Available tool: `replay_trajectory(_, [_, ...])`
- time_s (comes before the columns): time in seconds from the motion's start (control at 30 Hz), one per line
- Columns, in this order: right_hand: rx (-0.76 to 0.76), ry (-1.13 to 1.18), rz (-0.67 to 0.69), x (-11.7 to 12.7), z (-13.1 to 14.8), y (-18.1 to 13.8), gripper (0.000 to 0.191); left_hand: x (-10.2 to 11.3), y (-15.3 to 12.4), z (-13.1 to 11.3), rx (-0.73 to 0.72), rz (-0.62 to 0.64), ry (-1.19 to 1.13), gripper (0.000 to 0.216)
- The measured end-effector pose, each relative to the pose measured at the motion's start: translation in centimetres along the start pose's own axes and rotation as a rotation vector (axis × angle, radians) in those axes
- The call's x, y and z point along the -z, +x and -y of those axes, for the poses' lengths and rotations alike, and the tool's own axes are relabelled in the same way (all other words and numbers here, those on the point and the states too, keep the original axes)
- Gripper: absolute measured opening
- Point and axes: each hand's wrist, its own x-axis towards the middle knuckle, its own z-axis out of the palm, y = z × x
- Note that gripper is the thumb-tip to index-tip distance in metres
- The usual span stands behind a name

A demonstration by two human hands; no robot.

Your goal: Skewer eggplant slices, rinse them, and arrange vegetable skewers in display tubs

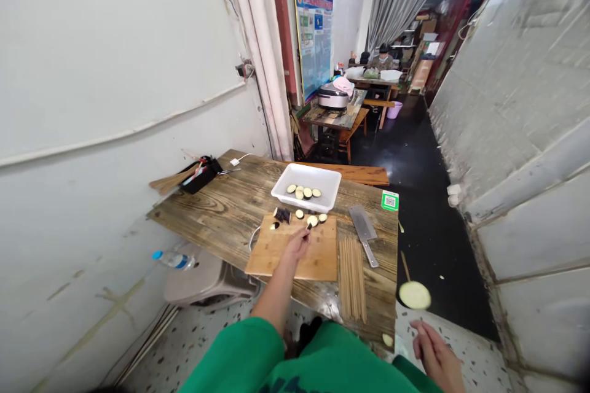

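Note:
My left hand (297, 243) reaches over the wooden cutting board (271, 258), its fingers pinched at the dark edge of a pale eggplant slice (312, 220). Other slices (322, 218) and dark-skinned eggplant pieces (282, 215) lie along the board's far edge. At the lower right, my right hand (437, 353) is beyond the table edge with its fingers partly stretched and apart. Just above those fingers is a large round eggplant slice (415, 295) with a wooden skewer (405, 265) at its upper side. A gap shows between this slice and the hand.
A white tray (328, 185) with several slices stands behind the board. To the right lie bundled skewers (352, 279) and a cleaver (365, 233). A black box (203, 175) sits at the table's left. A bench (359, 173) runs behind; another person (382, 60) sits far back.

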Motion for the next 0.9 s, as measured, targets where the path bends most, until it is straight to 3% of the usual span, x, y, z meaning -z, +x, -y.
replay_trajectory(0.13, [0.218,0.041,0.307,-0.7,5.8,1.8,0.057,-0.2,-4.6,-0.5,0.083,0.191,-0.253,0.038])
replay_trajectory(0.23, [0.359,-0.016,0.405,-1.8,8.6,1.7,0.053,-1.0,-7.3,-1.6,0.157,0.348,-0.395,0.055])
replay_trajectory(0.43, [0.489,-0.072,0.398,-2.8,9.1,0.3,0.048,-2.8,-10.2,-4.5,0.059,0.352,-0.363,0.051])
replay_trajectory(0.67, [0.519,-0.039,0.267,-3.0,9.0,1.0,0.052,-4.2,-10.3,-5.5,0.051,0.281,-0.372,0.059])
replay_trajectory(0.9, [0.501,-0.052,0.295,-2.8,8.9,1.1,0.049,-5.5,-9.3,-5.0,0.083,0.217,-0.358,0.029])
